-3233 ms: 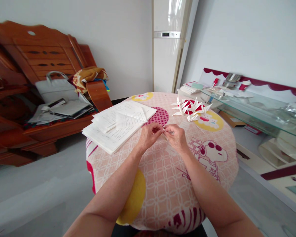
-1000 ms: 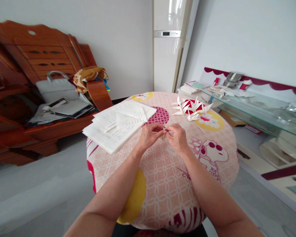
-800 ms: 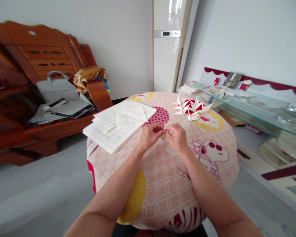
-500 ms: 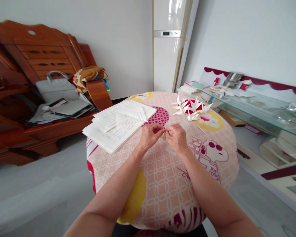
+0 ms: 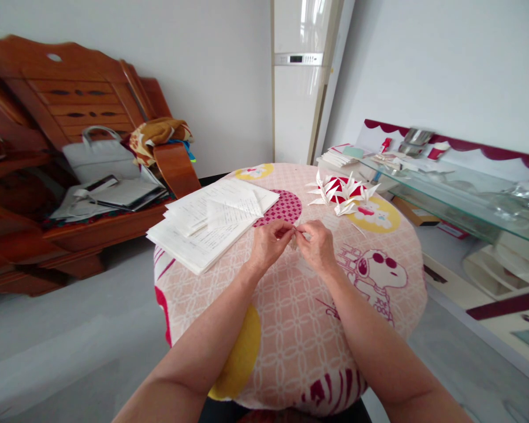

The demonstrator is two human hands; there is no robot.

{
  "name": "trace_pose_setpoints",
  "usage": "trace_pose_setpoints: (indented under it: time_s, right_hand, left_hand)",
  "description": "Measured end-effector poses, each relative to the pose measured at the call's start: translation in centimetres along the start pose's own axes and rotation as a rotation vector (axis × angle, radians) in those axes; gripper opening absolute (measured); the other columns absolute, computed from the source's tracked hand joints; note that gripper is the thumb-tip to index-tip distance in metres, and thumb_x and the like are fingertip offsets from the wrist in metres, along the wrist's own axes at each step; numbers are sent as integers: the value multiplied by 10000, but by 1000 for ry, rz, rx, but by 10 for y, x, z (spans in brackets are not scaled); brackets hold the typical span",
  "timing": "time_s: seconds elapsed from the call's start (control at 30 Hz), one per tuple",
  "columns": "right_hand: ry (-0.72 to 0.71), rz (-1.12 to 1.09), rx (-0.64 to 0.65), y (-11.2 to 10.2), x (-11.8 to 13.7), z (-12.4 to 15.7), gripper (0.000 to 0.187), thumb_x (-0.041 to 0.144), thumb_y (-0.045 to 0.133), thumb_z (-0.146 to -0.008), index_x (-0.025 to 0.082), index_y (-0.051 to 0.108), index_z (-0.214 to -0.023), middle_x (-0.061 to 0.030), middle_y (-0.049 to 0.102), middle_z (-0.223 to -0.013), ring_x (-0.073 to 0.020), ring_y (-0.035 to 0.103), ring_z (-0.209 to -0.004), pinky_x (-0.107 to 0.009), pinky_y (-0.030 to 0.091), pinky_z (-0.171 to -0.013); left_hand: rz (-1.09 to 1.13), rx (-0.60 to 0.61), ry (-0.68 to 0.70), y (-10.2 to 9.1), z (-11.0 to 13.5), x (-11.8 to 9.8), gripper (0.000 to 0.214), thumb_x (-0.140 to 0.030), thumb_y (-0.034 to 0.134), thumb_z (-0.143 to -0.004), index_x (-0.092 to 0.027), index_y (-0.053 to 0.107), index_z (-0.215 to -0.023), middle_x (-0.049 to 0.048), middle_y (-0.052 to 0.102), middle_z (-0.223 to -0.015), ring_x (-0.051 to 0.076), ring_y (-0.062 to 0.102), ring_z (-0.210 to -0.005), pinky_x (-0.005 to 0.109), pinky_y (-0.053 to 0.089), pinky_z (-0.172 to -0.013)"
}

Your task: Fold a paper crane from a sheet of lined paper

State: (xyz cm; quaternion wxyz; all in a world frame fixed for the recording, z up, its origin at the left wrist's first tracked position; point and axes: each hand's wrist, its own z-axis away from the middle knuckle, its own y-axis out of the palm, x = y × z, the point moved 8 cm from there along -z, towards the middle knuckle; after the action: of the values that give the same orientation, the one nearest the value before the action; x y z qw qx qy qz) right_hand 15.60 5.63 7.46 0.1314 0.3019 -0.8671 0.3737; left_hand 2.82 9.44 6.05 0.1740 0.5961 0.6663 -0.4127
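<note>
Over the middle of the round table, my left hand and my right hand meet fingertip to fingertip. Both are closed in a pinch on a small folded white paper, mostly hidden by the fingers. Beyond my right hand stands a cluster of folded white paper cranes. To the far left of my left hand lies a stack of handwritten paper sheets, with a loose folded sheet on top.
A patterned cloth covers the table. A thin white strip lies near the cranes. On the right is a glass shelf with assorted items. A wooden bench holding a grey bag stands left, and a tall white cabinet unit behind.
My hands stay together at almost the same spot, with only slight shifts of the fingers on the paper. Nothing else on the table has visibly moved.
</note>
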Motion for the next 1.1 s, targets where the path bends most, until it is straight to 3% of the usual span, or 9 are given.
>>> trace_pose_setpoints:
  time_s: [0.3, 0.5, 0.83, 1.1]
  right_hand:
    - [54, -56, -41, 0, -7, 2, 147, 137, 586, -803, 218, 643, -693, -52, 696, -733, -223, 626, -772, -330, 476, -734]
    - [88, -110, -52, -2, -9, 1, 176, 132, 542, -790, 217, 638, -670, -46, 689, -712, -216, 641, -746, -325, 480, -714]
    - [24, -113, -27, 0, -6, 2, 135, 181, 552, -838, 212, 657, -759, -69, 706, -773, -227, 643, -790, -334, 489, -737]
    - [-12, -58, 12, 2, -3, 1, 143, 161, 551, -853, 212, 651, -764, -75, 700, -779, -232, 615, -807, -335, 476, -742]
  left_hand:
    - [-221, -3, 183, 1, 3, -13, 156, -104, 606, -841, -177, 728, -906, 26, 755, -814, 140, 699, -728, 234, 527, -694]
    - [-227, 43, 242, 1, 4, -26, 136, -192, 599, -898, -181, 735, -895, 48, 756, -833, 151, 692, -753, 252, 514, -708]
    - [-56, -42, 18, -5, -2, -7, 79, -208, 688, -826, -167, 741, -785, 27, 722, -723, 134, 654, -642, 230, 524, -619]
    - [-179, -45, 36, -8, -2, -11, 121, -207, 652, -833, -165, 697, -729, 22, 688, -694, 125, 613, -628, 229, 485, -601]
